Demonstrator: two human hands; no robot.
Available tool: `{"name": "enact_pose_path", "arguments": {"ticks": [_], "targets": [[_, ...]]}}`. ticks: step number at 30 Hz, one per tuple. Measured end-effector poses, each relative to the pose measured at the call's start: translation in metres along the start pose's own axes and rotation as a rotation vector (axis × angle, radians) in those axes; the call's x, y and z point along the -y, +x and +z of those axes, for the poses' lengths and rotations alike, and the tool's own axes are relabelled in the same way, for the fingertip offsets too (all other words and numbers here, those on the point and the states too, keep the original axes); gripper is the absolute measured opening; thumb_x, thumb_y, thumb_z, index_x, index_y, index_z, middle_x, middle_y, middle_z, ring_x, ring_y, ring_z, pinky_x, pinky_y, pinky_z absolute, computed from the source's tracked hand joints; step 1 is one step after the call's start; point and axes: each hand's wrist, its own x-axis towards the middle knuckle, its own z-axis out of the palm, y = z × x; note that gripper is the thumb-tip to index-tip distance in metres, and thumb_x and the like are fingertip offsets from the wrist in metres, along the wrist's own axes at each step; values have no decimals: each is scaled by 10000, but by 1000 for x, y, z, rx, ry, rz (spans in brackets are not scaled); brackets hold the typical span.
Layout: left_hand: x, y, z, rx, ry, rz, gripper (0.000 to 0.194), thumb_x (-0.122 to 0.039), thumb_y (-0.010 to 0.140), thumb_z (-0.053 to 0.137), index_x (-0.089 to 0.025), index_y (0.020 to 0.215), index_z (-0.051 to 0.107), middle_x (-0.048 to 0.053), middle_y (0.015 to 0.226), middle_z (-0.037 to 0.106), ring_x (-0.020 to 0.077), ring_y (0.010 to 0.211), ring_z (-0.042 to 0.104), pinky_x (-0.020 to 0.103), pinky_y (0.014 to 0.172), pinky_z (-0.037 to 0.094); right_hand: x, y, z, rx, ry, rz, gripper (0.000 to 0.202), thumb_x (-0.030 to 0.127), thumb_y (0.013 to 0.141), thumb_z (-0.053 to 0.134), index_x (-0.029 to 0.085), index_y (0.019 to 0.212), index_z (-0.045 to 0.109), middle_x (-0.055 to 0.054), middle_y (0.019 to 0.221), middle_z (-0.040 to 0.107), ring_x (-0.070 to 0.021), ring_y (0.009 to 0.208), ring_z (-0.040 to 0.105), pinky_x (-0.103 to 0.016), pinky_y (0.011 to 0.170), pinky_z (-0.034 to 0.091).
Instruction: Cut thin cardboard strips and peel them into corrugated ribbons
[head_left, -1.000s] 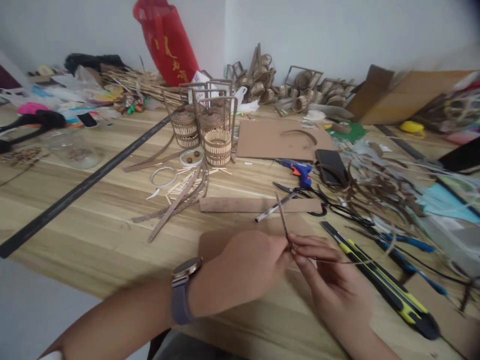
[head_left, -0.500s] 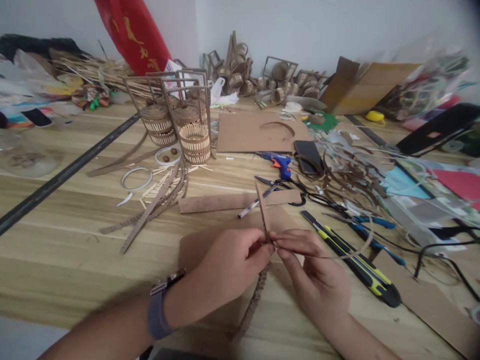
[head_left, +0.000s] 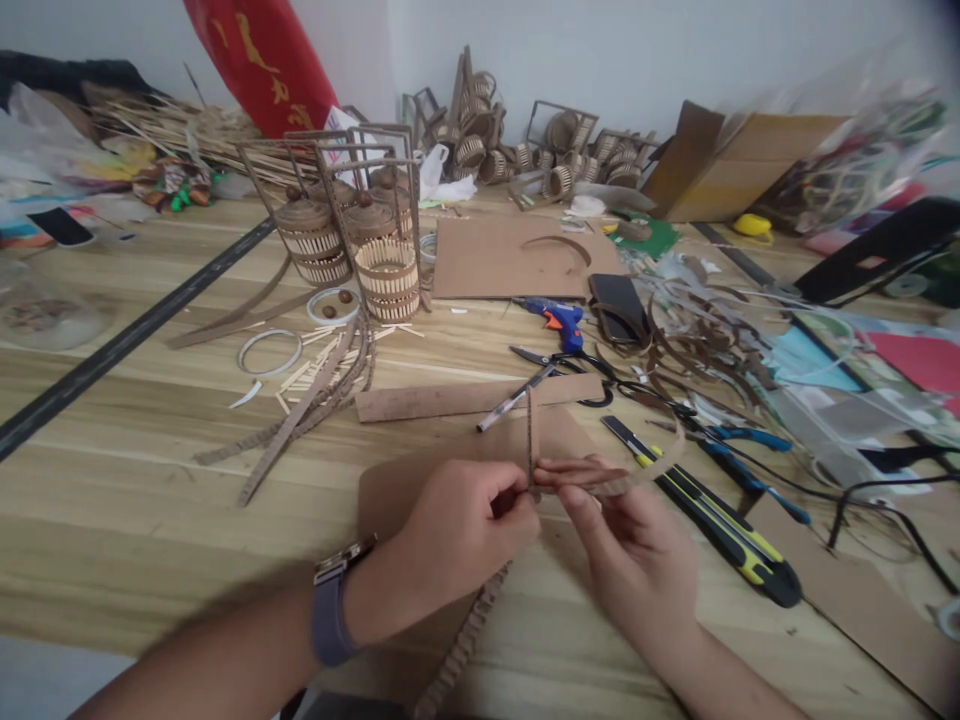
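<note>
In the head view my left hand (head_left: 461, 520) pinches an upright cardboard strip (head_left: 532, 425) near its lower part; the fingertips are partly hidden. A ridged strip (head_left: 463, 640) trails below that hand, and I cannot tell whether it is the same piece. My right hand (head_left: 641, 550) pinches a thin curved cardboard strip (head_left: 671, 455), which loops out to the right past its fingers. The two strips meet between both hands' fingertips. Beyond the hands lie a flat cardboard strip (head_left: 427, 397) and a pen (head_left: 510, 402).
To the right lie a yellow-black utility knife (head_left: 720, 530), blue-handled pliers (head_left: 739, 470) and black scissors (head_left: 562, 362). Farther back are a blue glue gun (head_left: 559, 320), a phone (head_left: 619, 305) and a cardboard sheet (head_left: 487, 260). Small slatted baskets (head_left: 386, 285) stand at back left.
The upright strip has gone from leaning to nearly vertical. The curved strip's loop has drawn in and turned toward the left. The trailing strip has swung left.
</note>
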Motion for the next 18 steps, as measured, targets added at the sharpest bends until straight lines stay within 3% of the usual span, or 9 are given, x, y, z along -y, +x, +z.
{"name": "enact_pose_path", "arguments": {"ticks": [2, 5, 9, 15, 18], "targets": [[0, 1, -2, 29, 1, -4, 224, -176, 787, 514, -169, 566, 475, -57, 515, 426, 83, 508, 379, 229, 491, 223, 1, 1, 1, -10, 81, 50, 107, 209, 917, 601, 248, 906, 700, -28, 900, 779, -187, 833, 744, -279, 681, 606], [3, 2, -3, 78, -74, -16, 203, -242, 854, 512, -165, 683, 589, -35, 594, 549, 99, 549, 465, 218, 510, 287, 0, -1, 3, -28, 112, 67, 114, 205, 918, 600, 252, 936, 702, -29, 913, 781, -183, 835, 744, -277, 709, 613], [8, 4, 0, 134, -234, -40, 263, -392, 903, 520, -159, 853, 632, 29, 762, 678, 155, 669, 604, 230, 571, 399, -5, -4, 3, 2, -8, -16, 114, 213, 918, 602, 260, 963, 696, -40, 953, 768, -189, 889, 730, -307, 763, 601], [10, 5, 1, 110, -211, -92, 309, -375, 926, 461, -173, 731, 590, 39, 692, 680, 175, 633, 633, 257, 589, 450, -8, -2, 2, 51, -223, -188, 80, 244, 917, 607, 265, 979, 654, -36, 962, 763, -214, 929, 718, -385, 818, 558], [8, 3, 1, 110, -177, -76, 289, -335, 924, 458, -170, 742, 609, 39, 704, 701, 172, 630, 648, 247, 574, 444, -8, -3, 1, 22, -236, -157, 90, 239, 930, 584, 274, 962, 661, -33, 952, 766, -219, 952, 710, -398, 833, 544]]}}
